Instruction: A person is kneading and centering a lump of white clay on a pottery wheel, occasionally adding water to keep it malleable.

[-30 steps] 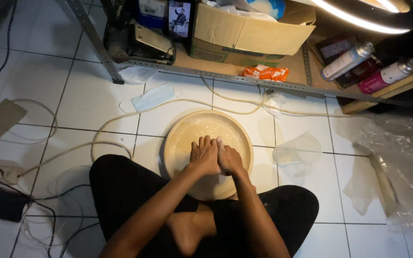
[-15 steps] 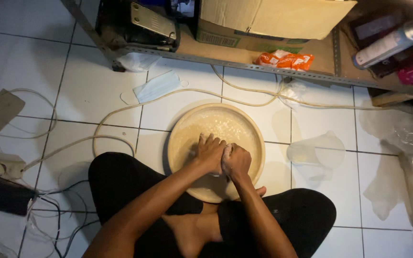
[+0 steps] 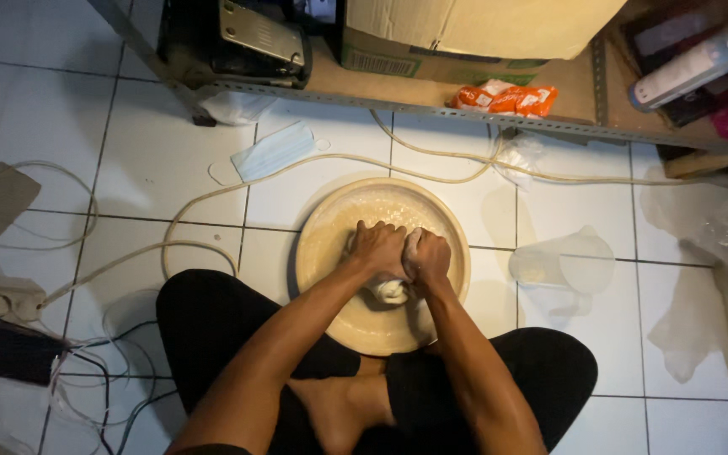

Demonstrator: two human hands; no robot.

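A wide round beige bowl (image 3: 330, 227) rests on the white tiled floor between my crossed legs. A pale lump of dough (image 3: 391, 290) lies in its middle, mostly covered by my fists. My left hand (image 3: 378, 249) is closed and pressed down on the dough. Right beside it, touching it, my right hand (image 3: 428, 257) is closed on the same lump. Flour dusts the bowl's inner wall.
A clear plastic jug (image 3: 564, 268) stands right of the bowl. A face mask (image 3: 273, 152) and a long cable (image 3: 212, 198) lie on the tiles behind it. A metal shelf (image 3: 465, 114) carries a cardboard box, an orange packet (image 3: 504, 98) and spray cans. More cables lie at left.
The view has dropped lower and nearer the bowl. Both hands have stayed together on the dough and closed into tighter fists, shifting slightly right and toward me.
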